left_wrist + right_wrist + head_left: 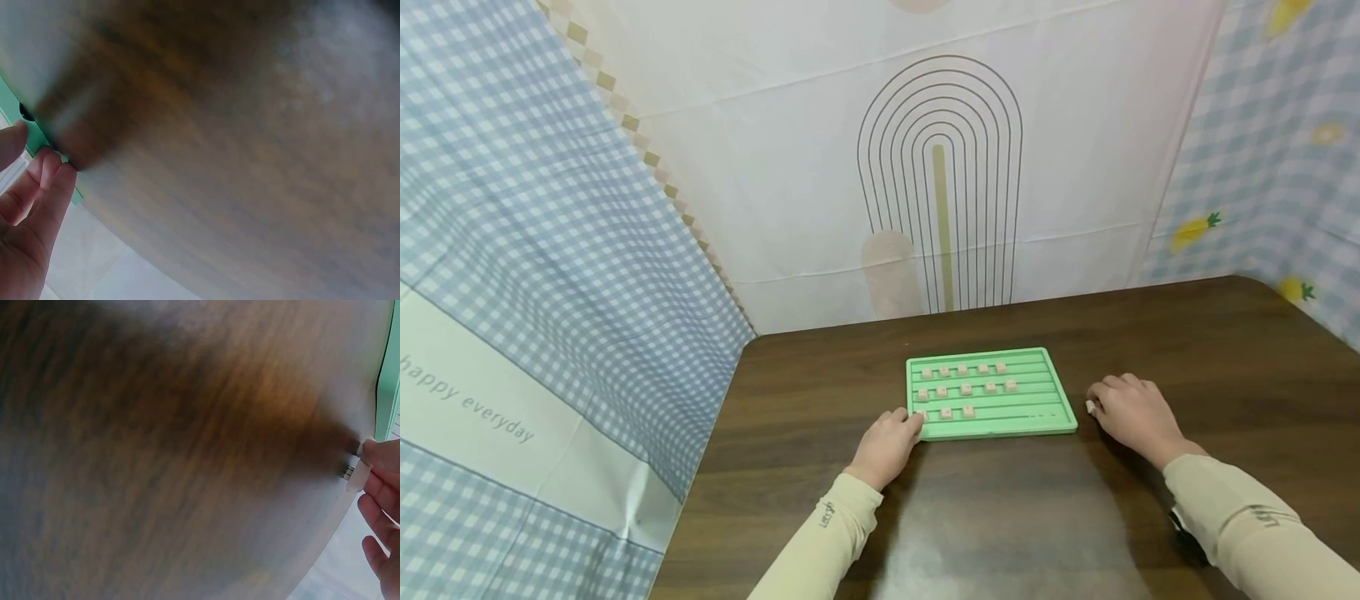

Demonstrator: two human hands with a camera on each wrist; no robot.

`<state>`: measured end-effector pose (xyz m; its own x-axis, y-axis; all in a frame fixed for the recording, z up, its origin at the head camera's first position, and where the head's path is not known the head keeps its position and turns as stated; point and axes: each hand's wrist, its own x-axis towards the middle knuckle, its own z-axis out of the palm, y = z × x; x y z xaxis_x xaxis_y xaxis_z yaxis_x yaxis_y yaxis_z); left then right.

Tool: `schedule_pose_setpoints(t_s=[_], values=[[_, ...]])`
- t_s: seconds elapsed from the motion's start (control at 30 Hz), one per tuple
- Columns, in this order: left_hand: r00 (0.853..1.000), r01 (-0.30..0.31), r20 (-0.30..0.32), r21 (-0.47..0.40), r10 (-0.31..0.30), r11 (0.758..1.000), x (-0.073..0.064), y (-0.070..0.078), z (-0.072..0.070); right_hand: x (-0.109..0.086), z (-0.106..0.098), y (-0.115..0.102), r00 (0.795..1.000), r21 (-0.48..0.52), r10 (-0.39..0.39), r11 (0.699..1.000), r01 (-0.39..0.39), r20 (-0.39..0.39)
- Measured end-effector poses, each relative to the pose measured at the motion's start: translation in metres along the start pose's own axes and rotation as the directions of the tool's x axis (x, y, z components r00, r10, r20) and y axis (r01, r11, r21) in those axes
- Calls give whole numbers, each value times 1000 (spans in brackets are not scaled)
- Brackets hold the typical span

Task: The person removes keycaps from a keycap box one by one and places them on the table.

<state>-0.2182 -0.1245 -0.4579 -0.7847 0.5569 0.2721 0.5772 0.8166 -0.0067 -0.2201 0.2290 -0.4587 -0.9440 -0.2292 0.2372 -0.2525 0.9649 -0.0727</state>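
Observation:
A light-green ridged tray point(992, 423) lies on the table with short rows of small beige tiles point(966, 389) set along its left side. My left hand point(887, 446) is at the tray's front left corner. Its thumb and fingers pinch the tray's edge point(37, 134) in the left wrist view. To the right of the tray, just above the table, my right hand point(1131, 412) pinches a small whitish tile point(358, 477) with dark marks on one face. A second pale piece point(360, 449) shows beside the thumb; the fingers partly hide both.
The dark brown wooden table point(1000, 508) has a glossy surface. A white patterned cloth point(790, 192) hangs behind it, with blue checked cloth point(572, 192) at the left and more at the right.

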Motion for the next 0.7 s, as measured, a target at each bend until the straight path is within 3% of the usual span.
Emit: schedule_pose_setpoints(t_s=[0.43,0.57,0.7], values=[[1000,21,4,7,-21,1000,0,-2,-2,7,-11,-8,999,11,-36,999,36,-23],[1000,24,4,8,-24,1000,-1,-2,-1,15,-15,-23,998,38,-61,997,63,-31],[1000,17,7,-2,-17,1000,-1,1,1,24,-17,-47,998,115,-55,992,52,21]])
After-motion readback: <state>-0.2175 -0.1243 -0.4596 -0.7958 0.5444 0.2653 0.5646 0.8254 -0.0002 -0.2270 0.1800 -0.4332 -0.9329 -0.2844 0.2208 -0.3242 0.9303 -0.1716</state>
